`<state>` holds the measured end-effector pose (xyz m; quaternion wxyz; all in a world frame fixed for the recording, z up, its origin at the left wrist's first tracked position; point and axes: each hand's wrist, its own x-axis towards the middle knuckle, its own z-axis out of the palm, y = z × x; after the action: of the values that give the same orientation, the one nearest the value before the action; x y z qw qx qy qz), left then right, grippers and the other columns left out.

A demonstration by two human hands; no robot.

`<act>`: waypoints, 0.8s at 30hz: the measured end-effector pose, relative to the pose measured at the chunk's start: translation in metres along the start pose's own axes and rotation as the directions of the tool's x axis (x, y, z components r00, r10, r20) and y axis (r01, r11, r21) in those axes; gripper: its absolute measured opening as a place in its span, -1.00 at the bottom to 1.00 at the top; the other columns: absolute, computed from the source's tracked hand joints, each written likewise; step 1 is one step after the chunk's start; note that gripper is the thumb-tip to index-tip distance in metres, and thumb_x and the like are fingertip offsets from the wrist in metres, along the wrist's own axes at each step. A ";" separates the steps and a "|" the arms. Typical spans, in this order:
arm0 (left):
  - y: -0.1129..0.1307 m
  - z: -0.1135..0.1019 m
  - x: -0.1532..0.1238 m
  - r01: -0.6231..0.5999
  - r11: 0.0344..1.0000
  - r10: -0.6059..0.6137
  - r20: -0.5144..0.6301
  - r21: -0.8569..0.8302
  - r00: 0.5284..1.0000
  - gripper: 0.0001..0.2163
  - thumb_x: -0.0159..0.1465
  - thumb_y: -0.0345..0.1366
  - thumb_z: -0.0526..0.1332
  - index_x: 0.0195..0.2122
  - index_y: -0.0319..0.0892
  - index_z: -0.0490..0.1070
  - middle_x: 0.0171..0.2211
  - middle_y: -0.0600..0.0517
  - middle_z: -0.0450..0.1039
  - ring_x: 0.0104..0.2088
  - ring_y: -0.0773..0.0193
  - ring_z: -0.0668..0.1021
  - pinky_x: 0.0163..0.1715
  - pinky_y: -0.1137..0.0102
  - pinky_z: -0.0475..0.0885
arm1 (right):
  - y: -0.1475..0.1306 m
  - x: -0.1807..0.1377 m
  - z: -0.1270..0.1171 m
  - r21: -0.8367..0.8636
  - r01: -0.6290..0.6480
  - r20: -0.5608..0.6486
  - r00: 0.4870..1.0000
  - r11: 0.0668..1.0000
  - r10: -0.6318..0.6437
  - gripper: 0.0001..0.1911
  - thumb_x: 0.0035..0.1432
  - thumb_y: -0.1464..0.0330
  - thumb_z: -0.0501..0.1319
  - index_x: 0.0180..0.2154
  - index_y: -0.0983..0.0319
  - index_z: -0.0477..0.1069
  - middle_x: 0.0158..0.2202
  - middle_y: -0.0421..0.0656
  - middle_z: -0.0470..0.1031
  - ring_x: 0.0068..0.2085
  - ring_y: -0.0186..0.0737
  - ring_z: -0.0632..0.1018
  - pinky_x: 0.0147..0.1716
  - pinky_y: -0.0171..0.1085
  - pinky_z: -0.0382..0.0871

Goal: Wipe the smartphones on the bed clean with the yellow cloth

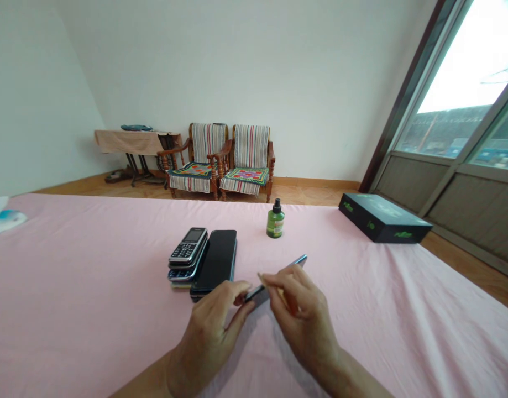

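Observation:
A slim smartphone (pixel 258 297) is tilted up on its edge above the pink cloth. My left hand (pixel 212 326) pinches its near end between thumb and fingers. My right hand (pixel 303 309) is closed around a thin stick-like tool with a pale tip (pixel 260 277), which is at the phone's upper long edge. Something orange-brown shows inside the right palm, possibly part of that tool. Beyond my left hand lies a stack of dark smartphones (pixel 219 257). Touching its left side is a pile of keypad phones (pixel 189 251).
A green spray bottle (pixel 275 220) with a black top stands beyond my hands. At the far right is a black box (pixel 382 218) with green lettering. The pink cloth (pixel 92 309) covers the surface. Two wooden armchairs (pixel 247 149) stand against the wall.

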<state>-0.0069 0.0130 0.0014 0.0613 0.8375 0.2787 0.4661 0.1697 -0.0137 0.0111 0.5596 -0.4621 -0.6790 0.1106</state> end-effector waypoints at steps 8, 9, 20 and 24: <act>-0.001 0.000 0.006 -0.094 0.995 0.094 -0.024 -0.025 0.995 -0.84 0.30 -0.53 0.19 -0.12 -0.24 0.43 -0.30 -0.02 0.48 -0.30 0.30 0.57 -0.27 0.48 0.48 | 0.061 0.025 -0.042 -0.187 -0.296 -0.311 0.922 0.937 0.230 -0.76 0.19 0.27 0.19 -0.25 0.27 0.54 -0.40 -0.15 0.38 -0.44 -0.26 0.42 -0.42 -0.25 0.30; -0.001 0.000 0.006 -0.096 0.995 0.095 -0.025 -0.024 0.995 -0.84 0.30 -0.53 0.19 -0.12 -0.24 0.44 -0.30 -0.03 0.48 -0.30 0.29 0.57 -0.27 0.48 0.49 | 0.065 0.025 -0.042 -0.174 -0.298 -0.288 0.927 0.939 0.241 -0.75 0.18 0.26 0.18 -0.25 0.27 0.55 -0.41 -0.16 0.37 -0.46 -0.26 0.41 -0.44 -0.26 0.30; -0.001 0.001 0.004 -0.064 0.996 0.063 -0.012 -0.066 0.998 -0.82 0.30 -0.54 0.19 -0.11 -0.22 0.43 -0.29 -0.02 0.47 -0.29 0.29 0.56 -0.28 0.47 0.49 | 0.057 0.017 -0.029 -0.098 -0.189 -0.200 0.966 0.977 0.166 -0.77 0.21 0.33 0.14 -0.17 0.23 0.54 -0.41 -0.18 0.34 -0.45 -0.29 0.42 -0.48 -0.30 0.31; 0.006 0.002 0.003 -0.034 0.995 0.033 -0.007 -0.091 0.999 -0.82 0.29 -0.53 0.20 -0.12 -0.22 0.42 -0.33 0.00 0.45 -0.34 0.29 0.55 -0.33 0.47 0.48 | 0.033 0.011 -0.011 0.061 -0.085 -0.052 0.995 0.995 0.088 -0.76 0.21 0.43 0.13 -0.14 0.19 0.52 -0.37 -0.16 0.38 -0.37 -0.28 0.47 -0.41 -0.30 0.35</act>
<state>-0.0017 0.0094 0.0046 0.0909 0.8370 0.2432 0.4817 0.1964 0.0086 -0.0001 0.5858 -0.4774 -0.6393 0.1419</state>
